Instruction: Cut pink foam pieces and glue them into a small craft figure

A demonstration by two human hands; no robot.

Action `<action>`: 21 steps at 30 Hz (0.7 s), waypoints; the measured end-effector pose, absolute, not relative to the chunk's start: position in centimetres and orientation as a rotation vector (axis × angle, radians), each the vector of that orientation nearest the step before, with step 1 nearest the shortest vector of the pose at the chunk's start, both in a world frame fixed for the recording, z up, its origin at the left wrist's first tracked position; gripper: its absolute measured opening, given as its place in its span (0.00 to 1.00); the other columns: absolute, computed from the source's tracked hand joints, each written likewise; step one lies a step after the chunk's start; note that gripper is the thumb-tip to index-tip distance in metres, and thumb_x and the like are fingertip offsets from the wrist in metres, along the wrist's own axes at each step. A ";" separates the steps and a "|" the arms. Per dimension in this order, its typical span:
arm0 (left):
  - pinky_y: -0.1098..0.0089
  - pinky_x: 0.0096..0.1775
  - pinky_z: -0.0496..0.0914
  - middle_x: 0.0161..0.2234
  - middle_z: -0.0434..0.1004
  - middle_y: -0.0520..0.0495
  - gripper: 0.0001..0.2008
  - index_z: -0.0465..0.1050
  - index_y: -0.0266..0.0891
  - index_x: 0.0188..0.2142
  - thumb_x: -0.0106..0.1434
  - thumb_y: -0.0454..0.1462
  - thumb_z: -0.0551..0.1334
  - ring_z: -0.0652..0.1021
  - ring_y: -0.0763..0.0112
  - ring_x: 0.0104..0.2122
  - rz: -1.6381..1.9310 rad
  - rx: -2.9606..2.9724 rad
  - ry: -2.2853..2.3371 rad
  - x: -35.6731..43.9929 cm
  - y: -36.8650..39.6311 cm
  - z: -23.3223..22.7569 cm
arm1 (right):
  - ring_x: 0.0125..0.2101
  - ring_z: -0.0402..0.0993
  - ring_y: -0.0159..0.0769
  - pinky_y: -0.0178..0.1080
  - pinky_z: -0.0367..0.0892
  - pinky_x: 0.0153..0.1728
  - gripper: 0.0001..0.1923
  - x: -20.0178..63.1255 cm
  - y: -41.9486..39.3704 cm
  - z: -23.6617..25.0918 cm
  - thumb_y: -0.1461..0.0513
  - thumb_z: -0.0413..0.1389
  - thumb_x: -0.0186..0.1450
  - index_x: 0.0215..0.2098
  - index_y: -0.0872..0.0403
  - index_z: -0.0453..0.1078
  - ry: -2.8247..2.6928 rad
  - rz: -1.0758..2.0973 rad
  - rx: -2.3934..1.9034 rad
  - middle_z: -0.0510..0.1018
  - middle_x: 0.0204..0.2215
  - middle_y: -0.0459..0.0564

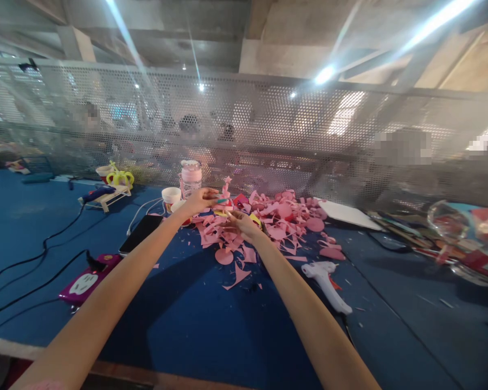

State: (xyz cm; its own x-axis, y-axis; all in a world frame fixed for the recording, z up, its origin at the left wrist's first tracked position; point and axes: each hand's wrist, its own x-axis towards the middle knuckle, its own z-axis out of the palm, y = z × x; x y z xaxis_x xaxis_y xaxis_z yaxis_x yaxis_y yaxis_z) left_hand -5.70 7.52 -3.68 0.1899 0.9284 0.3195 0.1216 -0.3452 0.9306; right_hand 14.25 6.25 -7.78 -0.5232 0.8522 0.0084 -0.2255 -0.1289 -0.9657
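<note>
A small pink star-topped craft piece (pixel 226 190) stands upright between my hands, at the back middle of the blue table. My left hand (pixel 203 200) has its fingers closed on the left side of its lower part, beside a teal bit. From the right, the fingers of my right hand (pixel 244 225) are bent in at its base and seem to grip it; the exact contact is too small to make out. Around and under both hands spreads a heap of pink scraps (pixel 282 214), some of them round cutouts.
A white glue gun (pixel 327 284) lies at right. Left are a phone (pixel 141 234), a purple power box (pixel 90 279), cords and a blue tool (pixel 98 194) on a small stand. Cups (pixel 171 196) and a pink bottle (pixel 191 176) stand by the perforated metal screen (pixel 276 130). A clear jar (pixel 477 244) is far right.
</note>
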 end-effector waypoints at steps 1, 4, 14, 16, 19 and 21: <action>0.65 0.38 0.72 0.38 0.77 0.41 0.27 0.71 0.33 0.43 0.46 0.47 0.69 0.78 0.66 0.35 1.249 1.616 1.002 -5.7 7.6 -3.8 | 0.27 0.79 0.33 0.34 0.74 0.30 0.12 14.3 6.3 -7.8 0.60 0.61 0.57 0.39 0.53 0.68 -1.347 1.758 -0.738 0.78 0.27 0.45; 0.63 0.40 0.72 0.40 0.77 0.41 0.26 0.71 0.34 0.44 0.51 0.49 0.66 0.78 0.64 0.37 1.179 1.548 0.948 -5.7 7.6 -3.9 | 0.28 0.79 0.34 0.36 0.74 0.33 0.12 14.5 6.5 -7.8 0.61 0.62 0.56 0.38 0.53 0.69 -1.331 1.761 -0.715 0.78 0.28 0.44; 0.54 0.52 0.65 0.56 0.64 0.32 0.40 0.61 0.37 0.54 0.41 0.36 0.73 0.68 0.52 0.55 1.170 1.811 0.894 -4.5 7.6 -5.7 | 0.25 0.77 0.31 0.34 0.74 0.28 0.12 15.4 7.5 -7.9 0.62 0.63 0.54 0.35 0.53 0.69 -1.283 1.720 -0.653 0.78 0.26 0.43; 0.52 0.52 0.64 0.58 0.60 0.29 0.45 0.56 0.37 0.57 0.41 0.36 0.73 0.67 0.51 0.55 1.282 1.819 0.963 -4.2 7.7 -6.2 | 0.26 0.77 0.30 0.33 0.74 0.29 0.12 15.5 7.5 -7.8 0.63 0.63 0.54 0.36 0.53 0.69 -1.284 1.709 -0.641 0.79 0.28 0.43; 0.50 0.52 0.63 0.60 0.55 0.26 0.51 0.51 0.36 0.59 0.37 0.34 0.74 0.66 0.50 0.55 1.345 1.732 1.041 -3.5 7.6 -6.8 | 0.27 0.76 0.28 0.32 0.74 0.30 0.14 15.7 7.5 -7.5 0.65 0.63 0.53 0.37 0.52 0.70 -1.276 1.672 -0.619 0.79 0.32 0.42; 0.51 0.53 0.62 0.59 0.56 0.28 0.51 0.53 0.36 0.58 0.36 0.32 0.74 0.65 0.51 0.56 1.318 1.598 1.009 -2.8 7.4 -7.1 | 0.28 0.76 0.28 0.31 0.74 0.29 0.15 15.8 7.6 -7.5 0.65 0.64 0.52 0.38 0.53 0.70 -1.277 1.655 -0.616 0.79 0.33 0.43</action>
State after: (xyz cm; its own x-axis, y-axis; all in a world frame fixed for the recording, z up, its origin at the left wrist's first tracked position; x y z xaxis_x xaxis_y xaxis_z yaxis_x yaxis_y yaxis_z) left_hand -2.81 7.35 -7.12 0.1340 0.9321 0.3366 0.0818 -0.3489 0.9336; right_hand 15.83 7.62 -7.47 -0.4464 0.8833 0.1434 -0.3628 -0.0322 -0.9313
